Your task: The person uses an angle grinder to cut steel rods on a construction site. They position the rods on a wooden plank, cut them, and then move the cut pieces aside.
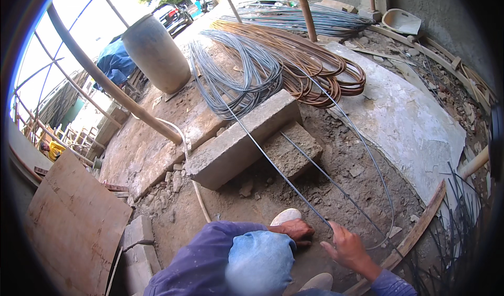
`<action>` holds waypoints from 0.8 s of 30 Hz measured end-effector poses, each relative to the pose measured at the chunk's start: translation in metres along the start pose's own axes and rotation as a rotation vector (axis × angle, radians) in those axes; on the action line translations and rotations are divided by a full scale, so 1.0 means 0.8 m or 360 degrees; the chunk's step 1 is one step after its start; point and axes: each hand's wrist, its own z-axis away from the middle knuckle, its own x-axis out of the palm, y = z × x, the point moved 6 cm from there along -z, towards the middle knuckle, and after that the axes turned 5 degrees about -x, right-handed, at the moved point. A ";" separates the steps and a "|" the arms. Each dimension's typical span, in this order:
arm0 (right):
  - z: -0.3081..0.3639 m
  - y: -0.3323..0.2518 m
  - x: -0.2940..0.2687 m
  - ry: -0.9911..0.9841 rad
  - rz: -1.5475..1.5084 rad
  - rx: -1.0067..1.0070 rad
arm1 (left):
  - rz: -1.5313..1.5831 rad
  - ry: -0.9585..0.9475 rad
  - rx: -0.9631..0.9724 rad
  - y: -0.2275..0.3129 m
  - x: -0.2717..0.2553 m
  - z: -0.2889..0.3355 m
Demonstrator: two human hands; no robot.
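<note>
My left hand (297,230) hangs past my denim-covered knee (261,259), its fingers curled inward; whatever may be inside them is hidden. Beside it on the right, my right hand (347,247) has thumb and fingers apart, with the fingertips at the near end of a thin steel rod (286,178). That rod slants away over a long concrete block (244,141). A second steel rod (336,183) runs roughly alongside, across a smaller rough block (293,149). Farther right, a thin bent rod (375,162) curves round toward the ground near my right hand.
Grey rod coils (239,70) and rusty rod coils (320,75) lie beyond the blocks. A large barrel (156,54) stands at the far left near a wooden pole (113,86). Plywood (76,207) leans at left; a pale sheet (404,123) and dark rods (459,217) lie at right.
</note>
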 end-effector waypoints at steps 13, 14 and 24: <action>-0.008 0.000 -0.004 0.0045 -0.0009 -0.0027 | -0.0029 0.0041 -0.0040 -0.005 -0.011 -0.001; -0.008 0.000 -0.004 0.0045 -0.0007 -0.0027 | -0.0026 0.0037 -0.0040 -0.005 -0.011 0.000; -0.008 -0.001 -0.004 0.0068 0.0009 -0.0041 | -0.0019 0.0022 -0.0005 -0.009 -0.004 -0.002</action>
